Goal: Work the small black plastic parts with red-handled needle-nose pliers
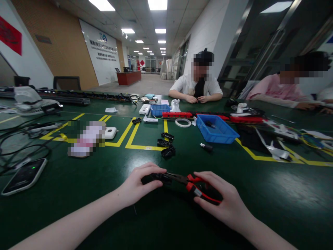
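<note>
My left hand point(142, 184) is closed around a small black plastic part point(164, 178), pinched between thumb and fingers. In my right hand point(225, 196) are long-nose pliers point(191, 182) with red and black handles, the fingers and thumb on either handle. The plier jaws reach left and meet the black part at my left fingertips; whether they grip it I cannot tell. Several similar black parts point(168, 151) lie on the green table beyond my hands. A short black cylinder with a silver end point(206, 147) rests to their right.
A blue tray point(221, 136) and a smaller blue bin point(160, 110) stand farther back. Left are a phone point(24, 176), a white device point(110, 133) and cables point(26, 146). Red strips point(177, 114) and a white tape ring point(182, 122) lie mid-table. Two people sit across and to the right.
</note>
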A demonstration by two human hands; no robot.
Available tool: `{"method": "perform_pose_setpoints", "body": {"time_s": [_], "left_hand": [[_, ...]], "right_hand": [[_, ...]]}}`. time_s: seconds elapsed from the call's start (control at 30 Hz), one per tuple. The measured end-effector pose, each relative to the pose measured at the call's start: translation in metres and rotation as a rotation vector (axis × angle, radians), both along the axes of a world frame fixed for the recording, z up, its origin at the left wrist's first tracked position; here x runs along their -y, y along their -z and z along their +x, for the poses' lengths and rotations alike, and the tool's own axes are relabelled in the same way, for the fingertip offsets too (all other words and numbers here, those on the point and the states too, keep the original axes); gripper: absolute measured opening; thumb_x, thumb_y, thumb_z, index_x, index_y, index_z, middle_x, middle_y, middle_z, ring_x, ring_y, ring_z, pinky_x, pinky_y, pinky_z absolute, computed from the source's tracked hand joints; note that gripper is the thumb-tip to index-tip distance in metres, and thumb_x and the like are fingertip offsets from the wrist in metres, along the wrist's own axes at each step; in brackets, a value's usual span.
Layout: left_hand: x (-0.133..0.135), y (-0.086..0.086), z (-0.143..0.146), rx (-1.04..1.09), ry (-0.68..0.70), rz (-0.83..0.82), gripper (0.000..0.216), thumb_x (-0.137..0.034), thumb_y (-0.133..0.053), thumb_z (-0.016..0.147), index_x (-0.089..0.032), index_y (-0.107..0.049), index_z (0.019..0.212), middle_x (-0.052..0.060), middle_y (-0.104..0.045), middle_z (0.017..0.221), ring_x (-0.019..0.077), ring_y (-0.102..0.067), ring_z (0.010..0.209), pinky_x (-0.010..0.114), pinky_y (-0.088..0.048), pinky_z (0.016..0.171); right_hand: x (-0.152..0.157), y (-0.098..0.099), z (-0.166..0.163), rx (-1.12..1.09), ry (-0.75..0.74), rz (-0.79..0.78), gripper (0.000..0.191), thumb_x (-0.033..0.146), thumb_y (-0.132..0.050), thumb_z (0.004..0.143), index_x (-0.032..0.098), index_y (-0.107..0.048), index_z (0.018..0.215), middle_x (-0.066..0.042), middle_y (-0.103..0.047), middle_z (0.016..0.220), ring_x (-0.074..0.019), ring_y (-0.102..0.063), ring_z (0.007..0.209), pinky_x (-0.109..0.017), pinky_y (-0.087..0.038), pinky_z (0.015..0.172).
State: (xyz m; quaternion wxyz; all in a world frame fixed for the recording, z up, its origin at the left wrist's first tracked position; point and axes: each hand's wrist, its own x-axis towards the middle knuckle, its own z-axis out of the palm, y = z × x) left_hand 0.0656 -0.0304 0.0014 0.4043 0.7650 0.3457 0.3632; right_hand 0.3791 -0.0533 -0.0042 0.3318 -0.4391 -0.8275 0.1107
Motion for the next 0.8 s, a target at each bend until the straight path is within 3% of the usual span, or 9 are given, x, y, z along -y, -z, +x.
{"method": "perform_pose_setpoints", "body": {"time_s": [0.2, 0.37, 0.8], "left_hand": [[0.0015, -0.0011, 0.0008, 0.008, -0.011, -0.009, 0.031, -0.023, -0.066, 0.093, -0.025, -0.069, 0.124, 0.006, -0.067, 0.118, 0.0226, -0.063, 0.11, 0.04, -0.049, 0.099], [0.0014, -0.0007, 0.0, 0.015, 0.0, -0.002, 0.032, -0.023, -0.067, 0.093, -0.025, -0.068, 0.125, 0.006, -0.067, 0.118, 0.0219, -0.063, 0.11, 0.039, -0.049, 0.097], [-0.0007, 0.0024, 0.0003, 0.023, -0.008, 0.024, 0.031, -0.023, -0.07, 0.092, -0.027, -0.07, 0.123, 0.005, -0.067, 0.118, 0.0223, -0.063, 0.11, 0.038, -0.049, 0.097]], "right_hand": [[-0.0019, 0.0034, 0.0058, 0.12, 0.008, 0.143, 0.055, 0.043, -0.071, 0.085, 0.029, -0.057, 0.137, -0.009, -0.07, 0.125, -0.0288, -0.068, 0.113, -0.046, -0.059, 0.093], [-0.0039, 0.0034, 0.0062, 0.17, -0.018, 0.264, 0.058, 0.043, -0.071, 0.086, 0.028, -0.054, 0.139, -0.007, -0.072, 0.121, -0.0287, -0.068, 0.113, -0.052, -0.05, 0.106], [-0.0064, 0.0023, 0.0047, 0.163, -0.026, 0.224, 0.055, 0.042, -0.071, 0.085, 0.028, -0.056, 0.135, -0.005, -0.074, 0.119, -0.0253, -0.07, 0.109, -0.052, -0.045, 0.111]]}}
